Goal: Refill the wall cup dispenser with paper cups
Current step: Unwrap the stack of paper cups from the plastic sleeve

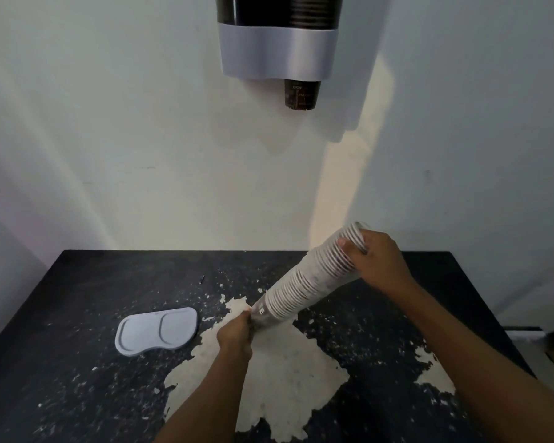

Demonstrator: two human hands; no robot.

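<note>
A long stack of paper cups slants over the black table, its dark base cup low at the left and its white rims high at the right. My left hand grips the dark base end. My right hand grips the rim end of the stack, fingers curled over the top cups. The wall cup dispenser hangs high on the white wall, dark above a grey band, and a dark cup pokes out of its bottom right opening.
The black table has worn paint with pale bare patches in the middle and right. A grey dispenser lid lies flat at the left of the hands. The white wall rises directly behind the table.
</note>
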